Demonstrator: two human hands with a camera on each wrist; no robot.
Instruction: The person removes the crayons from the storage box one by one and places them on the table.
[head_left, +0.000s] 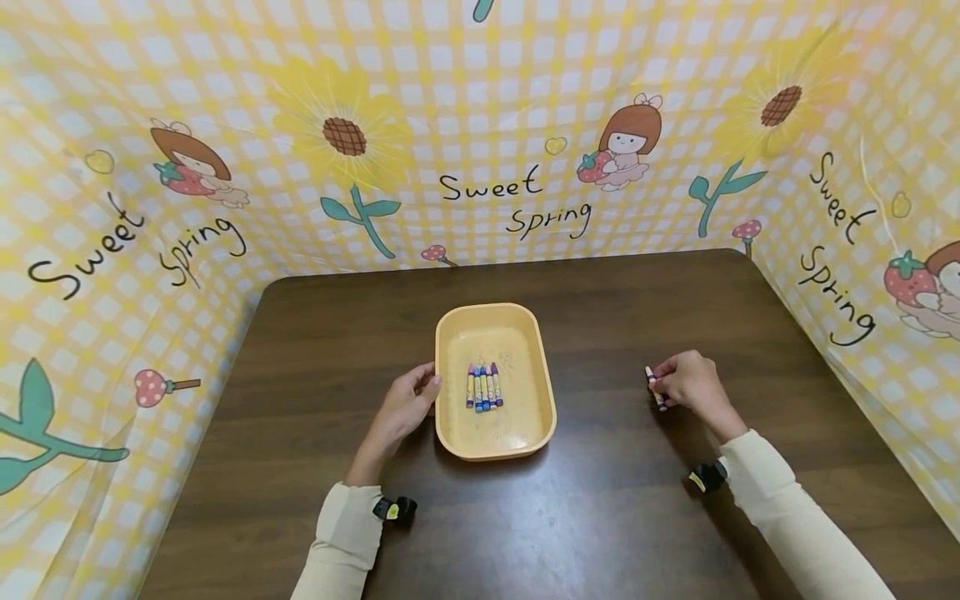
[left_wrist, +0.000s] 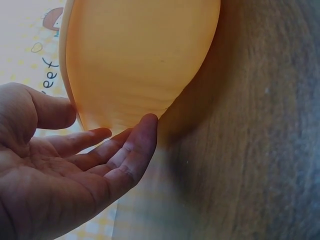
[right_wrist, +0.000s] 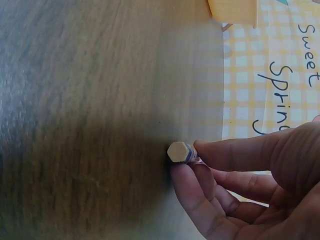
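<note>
The tray is yellow-orange, the cloth yellow-and-white checked.

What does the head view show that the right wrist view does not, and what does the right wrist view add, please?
Only the head view shows the left hand touching the tray, and the group of crayons lying inside it. Only the right wrist view shows the flat, six-sided end of the held crayon. Both share the right hand pinching that crayon, the dark tabletop, the checked cloth and at least part of the tray.
</note>
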